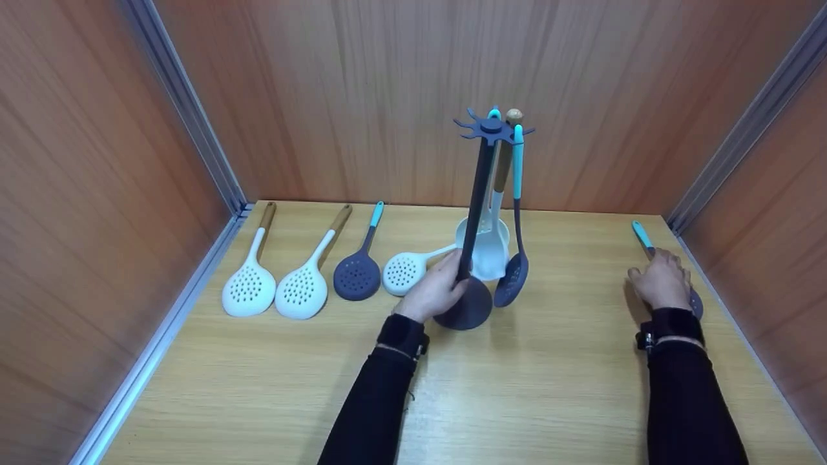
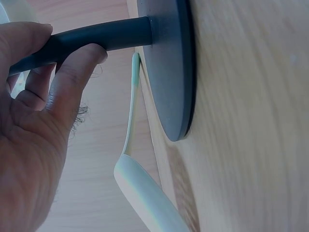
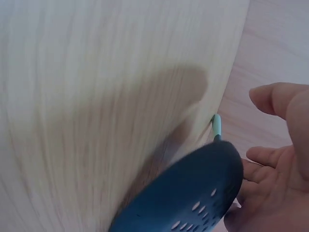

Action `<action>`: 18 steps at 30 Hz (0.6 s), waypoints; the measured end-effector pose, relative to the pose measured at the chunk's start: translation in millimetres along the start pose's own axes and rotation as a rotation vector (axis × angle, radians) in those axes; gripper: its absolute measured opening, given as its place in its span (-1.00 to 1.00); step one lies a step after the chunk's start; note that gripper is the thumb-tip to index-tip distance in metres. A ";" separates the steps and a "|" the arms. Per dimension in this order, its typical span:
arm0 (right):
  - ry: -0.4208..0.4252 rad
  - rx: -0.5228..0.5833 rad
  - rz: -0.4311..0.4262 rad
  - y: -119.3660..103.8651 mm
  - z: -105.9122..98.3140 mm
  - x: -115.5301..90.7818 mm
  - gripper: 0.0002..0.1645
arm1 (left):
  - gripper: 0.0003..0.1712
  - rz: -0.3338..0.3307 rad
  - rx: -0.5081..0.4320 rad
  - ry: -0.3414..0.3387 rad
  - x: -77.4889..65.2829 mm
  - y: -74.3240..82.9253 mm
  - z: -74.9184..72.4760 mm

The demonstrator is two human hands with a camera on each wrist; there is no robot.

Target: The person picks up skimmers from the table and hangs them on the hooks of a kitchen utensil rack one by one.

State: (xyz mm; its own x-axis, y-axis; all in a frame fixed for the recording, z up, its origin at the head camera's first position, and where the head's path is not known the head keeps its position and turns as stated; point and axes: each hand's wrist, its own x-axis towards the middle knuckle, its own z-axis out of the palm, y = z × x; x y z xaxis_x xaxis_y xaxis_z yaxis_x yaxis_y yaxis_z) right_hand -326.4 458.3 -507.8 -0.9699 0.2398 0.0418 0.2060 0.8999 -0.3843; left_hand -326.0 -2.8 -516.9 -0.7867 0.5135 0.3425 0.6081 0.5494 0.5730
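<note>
My left hand (image 1: 434, 289) grips the lower post of a dark utensil stand (image 1: 479, 200), just above its round base. In the left wrist view, the thumb and fingers (image 2: 79, 67) wrap round that post. On the stand's right side hang a dark slotted spoon (image 1: 512, 281) with a turquoise handle, a white utensil (image 1: 490, 255) with a wooden handle, and another turquoise-handled one, mostly hidden. At the far right, my right hand (image 1: 662, 281) is over a dark skimmer (image 3: 193, 188) with a turquoise handle. Its thumb stands apart from the fingers, which are beside the skimmer.
Left of the stand lie a white skimmer (image 1: 404, 274), a dark turquoise-handled skimmer (image 1: 356, 276) and two white wooden-handled skimmers, one (image 1: 302, 292) beside the other (image 1: 249, 289). Wooden panels (image 1: 362, 97) enclose the table (image 1: 549, 387) at the back and sides.
</note>
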 end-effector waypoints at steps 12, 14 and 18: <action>0.005 -0.009 0.058 3.6 7.1 1.2 -0.07 | -0.44 -0.042 -0.015 -0.019 1.7 0.1 -0.2; -0.002 -0.015 0.071 1.6 6.8 0.5 -0.09 | -0.46 -0.051 -0.018 -0.023 1.9 0.4 -0.2; 0.001 -0.031 0.089 -3.9 6.1 -2.2 -0.14 | -0.45 -0.058 -0.025 -0.024 2.3 0.1 -0.2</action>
State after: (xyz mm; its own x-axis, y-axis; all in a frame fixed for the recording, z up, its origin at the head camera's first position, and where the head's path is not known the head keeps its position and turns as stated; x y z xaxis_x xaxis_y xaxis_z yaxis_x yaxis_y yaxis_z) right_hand -325.8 452.0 -512.0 -0.9475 0.3196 0.0095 0.2952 0.8860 -0.3576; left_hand -327.8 -1.7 -516.0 -0.8179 0.4967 0.2903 0.5581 0.5624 0.6101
